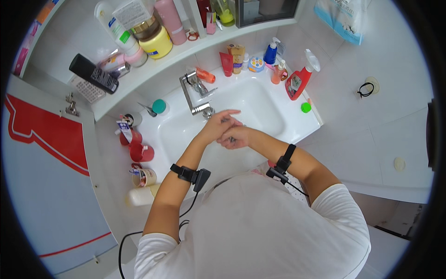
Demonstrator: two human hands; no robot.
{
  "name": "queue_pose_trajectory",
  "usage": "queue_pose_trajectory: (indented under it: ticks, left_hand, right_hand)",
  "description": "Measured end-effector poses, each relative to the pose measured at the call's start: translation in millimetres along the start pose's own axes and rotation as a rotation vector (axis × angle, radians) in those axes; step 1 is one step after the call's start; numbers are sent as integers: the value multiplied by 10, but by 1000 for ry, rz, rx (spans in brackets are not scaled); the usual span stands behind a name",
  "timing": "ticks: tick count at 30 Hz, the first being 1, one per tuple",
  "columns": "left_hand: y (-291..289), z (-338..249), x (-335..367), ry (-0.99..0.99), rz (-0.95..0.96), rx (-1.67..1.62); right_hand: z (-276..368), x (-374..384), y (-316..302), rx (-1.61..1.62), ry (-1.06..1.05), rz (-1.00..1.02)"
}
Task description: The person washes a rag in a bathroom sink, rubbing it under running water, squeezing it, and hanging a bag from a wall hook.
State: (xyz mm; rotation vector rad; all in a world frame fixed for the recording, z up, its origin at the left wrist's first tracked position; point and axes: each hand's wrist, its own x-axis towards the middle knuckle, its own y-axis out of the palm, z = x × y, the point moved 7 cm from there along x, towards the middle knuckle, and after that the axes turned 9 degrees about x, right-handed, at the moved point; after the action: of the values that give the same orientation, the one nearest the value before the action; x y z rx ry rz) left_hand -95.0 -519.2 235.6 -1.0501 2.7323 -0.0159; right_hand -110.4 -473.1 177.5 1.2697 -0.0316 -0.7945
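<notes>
Over the white washbasin [260, 104] my two hands meet just in front of the metal faucet [201, 108]. My left hand [218, 124] has at least one finger stretched out to the right. My right hand [236, 137] presses against it from the near side, its fingers curled in at the left palm. Small dark patches show on both hands; I cannot make out what they are. Where the hands overlap, some fingers are hidden. Whether water runs from the faucet cannot be told.
Along the basin's rim stand a red spray bottle [298, 83], a blue pump bottle [271, 52], red cups [141, 152] and a teal-lidded jar [159, 106]. Above hangs a shelf [186, 48] crowded with bottles. An open cabinet door [46, 186] stands at left. Cables run from my forearm straps [186, 174].
</notes>
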Motion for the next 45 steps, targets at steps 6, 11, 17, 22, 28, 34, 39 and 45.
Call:
queue_pose_trajectory:
  ticks: [6,11,17,22,28,34,39,45]
  left_hand:
    - [-96,349,7,-44,-387,-27]
    - [-184,842,-30,-135,-656,-356]
    - [62,869,-126,-77,-728,-313]
    - [54,931,-356,19,-645,-382]
    - [45,450,-637,41,-216,369]
    - [-59,390,-779,-43,44,429]
    - [-474,507,-757,-54,-452,544]
    - [-837,1112,-1018,-194,-703,186]
  right_hand:
    - [-50,69,-242,-134,24,-200]
    - [-18,142,-369,-587,-144,-490]
    - [-66,149,-648,-1304,-391,-581]
    - [-152,71,-281,-1470,-599,-293]
    - [-138,-354,-131,-605,-193,-54]
    - [-22,-549,-144,-941,141,-85]
    - [353,-404,-3,-419,56,70]
    - [1488,-69,525,-294,-557,-32]
